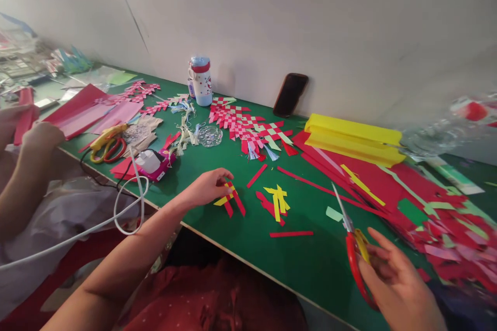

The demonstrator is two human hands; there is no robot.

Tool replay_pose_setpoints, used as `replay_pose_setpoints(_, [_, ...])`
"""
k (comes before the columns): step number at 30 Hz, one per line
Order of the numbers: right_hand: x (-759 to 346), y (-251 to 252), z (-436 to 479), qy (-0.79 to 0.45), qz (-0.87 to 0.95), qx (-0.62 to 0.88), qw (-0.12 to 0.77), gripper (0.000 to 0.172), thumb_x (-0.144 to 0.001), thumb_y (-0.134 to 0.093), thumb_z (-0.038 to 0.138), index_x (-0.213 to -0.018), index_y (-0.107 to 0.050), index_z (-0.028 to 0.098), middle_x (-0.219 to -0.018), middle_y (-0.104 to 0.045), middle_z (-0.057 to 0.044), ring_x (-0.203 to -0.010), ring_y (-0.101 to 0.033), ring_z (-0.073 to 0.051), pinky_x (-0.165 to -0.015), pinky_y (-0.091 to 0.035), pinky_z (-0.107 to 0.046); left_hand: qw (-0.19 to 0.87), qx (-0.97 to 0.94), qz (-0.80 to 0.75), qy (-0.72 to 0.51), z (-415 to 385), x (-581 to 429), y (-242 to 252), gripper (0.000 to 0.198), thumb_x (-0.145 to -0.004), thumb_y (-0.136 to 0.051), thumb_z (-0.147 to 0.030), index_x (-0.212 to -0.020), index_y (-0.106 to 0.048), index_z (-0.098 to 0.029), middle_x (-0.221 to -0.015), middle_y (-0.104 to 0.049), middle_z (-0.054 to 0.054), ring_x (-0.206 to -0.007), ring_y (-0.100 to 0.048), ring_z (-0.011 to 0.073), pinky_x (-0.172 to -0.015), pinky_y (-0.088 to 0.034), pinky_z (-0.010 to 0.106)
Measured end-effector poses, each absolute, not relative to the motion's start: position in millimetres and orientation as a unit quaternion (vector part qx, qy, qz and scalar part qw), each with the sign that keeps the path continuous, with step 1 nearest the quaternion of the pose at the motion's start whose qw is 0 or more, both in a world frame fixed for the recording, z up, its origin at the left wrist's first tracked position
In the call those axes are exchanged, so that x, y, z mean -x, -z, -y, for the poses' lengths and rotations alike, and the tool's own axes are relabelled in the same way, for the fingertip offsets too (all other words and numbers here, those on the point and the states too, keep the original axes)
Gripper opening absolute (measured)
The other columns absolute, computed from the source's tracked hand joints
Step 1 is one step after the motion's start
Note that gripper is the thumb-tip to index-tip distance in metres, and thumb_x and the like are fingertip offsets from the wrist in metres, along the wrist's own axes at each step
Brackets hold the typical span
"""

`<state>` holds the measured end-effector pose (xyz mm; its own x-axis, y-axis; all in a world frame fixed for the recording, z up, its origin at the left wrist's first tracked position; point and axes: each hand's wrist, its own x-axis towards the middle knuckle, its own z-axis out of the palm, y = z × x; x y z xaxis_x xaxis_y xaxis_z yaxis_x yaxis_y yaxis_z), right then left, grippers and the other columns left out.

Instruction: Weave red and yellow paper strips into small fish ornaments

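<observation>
My left hand (207,186) is over the green table with its fingers curled and close together. Under its fingertips is a small piece woven from red and yellow paper strips (233,197), partly hidden by the fingers. At the lower right, my right hand (399,284) has the handles of red-and-yellow scissors (354,248) between thumb and fingers, their blades pointing up and away. Between the hands lie short yellow strips (278,200) in a small heap, red strips (267,206) beside and beneath them, and a loose red strip (291,234) nearer the edge.
Woven red-and-white paper chains (240,124) with tassels lie behind. A bottle (202,82) and phone (291,94) stand near the partition. Folded yellow paper (353,139), red sheets and scraps (462,248) fill the right. Another person's hand (42,134) and a cable (97,238) are left.
</observation>
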<state>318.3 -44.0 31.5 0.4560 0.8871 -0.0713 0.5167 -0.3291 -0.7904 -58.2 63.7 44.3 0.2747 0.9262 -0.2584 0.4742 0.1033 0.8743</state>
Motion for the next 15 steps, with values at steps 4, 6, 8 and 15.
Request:
replay_pose_setpoints(4, [-286, -44, 57, -0.421, 0.375, 0.686, 0.459, 0.101, -0.056, -0.076, 0.063, -0.142, -0.045, 0.022, -0.1, -0.067, -0.007, -0.088, -0.068, -0.022, -0.072, -0.058, -0.028, 0.61, -0.517, -0.506, -0.323, -62, 48, -51, 0.042, -0.075, -0.065, -0.053, -0.094, -0.057, -0.016, -0.076, -0.062, 0.002, -0.062, -0.058, 0.0133, -0.06, -0.047, 0.027])
replay_pose_setpoints(6, [-268, -46, 63, -0.458, 0.391, 0.657, 0.454, 0.095, -0.061, -0.074, 0.064, -0.142, -0.047, 0.022, -0.105, -0.067, -0.009, -0.095, -0.066, -0.022, -0.079, -0.056, -0.027, 0.649, -0.465, -0.478, -0.366, -61, 43, -54, 0.045, -0.071, -0.07, -0.056, -0.086, -0.053, -0.017, -0.073, -0.059, 0.001, -0.061, -0.059, 0.0129, -0.06, -0.049, 0.028])
replay_pose_setpoints(8, [-252, -44, 68, -0.465, 0.42, 0.654, 0.424, 0.085, -0.07, -0.07, 0.062, -0.142, -0.049, 0.023, -0.115, -0.066, -0.011, -0.101, -0.065, -0.022, -0.083, -0.054, -0.026, 0.675, -0.421, -0.455, -0.399, -59, 38, -56, 0.047, -0.066, -0.076, -0.054, -0.083, -0.051, -0.018, -0.072, -0.058, -0.001, -0.06, -0.06, 0.0125, -0.059, -0.05, 0.027])
replay_pose_setpoints(15, [-229, -43, 64, -0.457, 0.555, 0.637, 0.277, 0.07, -0.074, -0.071, 0.049, -0.137, -0.056, 0.025, -0.116, -0.068, -0.008, -0.095, -0.067, -0.02, -0.083, -0.054, -0.025, 0.707, -0.331, -0.428, -0.456, -50, 27, -52, 0.044, -0.063, -0.085, -0.038, -0.08, -0.049, -0.019, -0.067, -0.061, -0.003, -0.053, -0.059, 0.0105, -0.05, -0.048, 0.022])
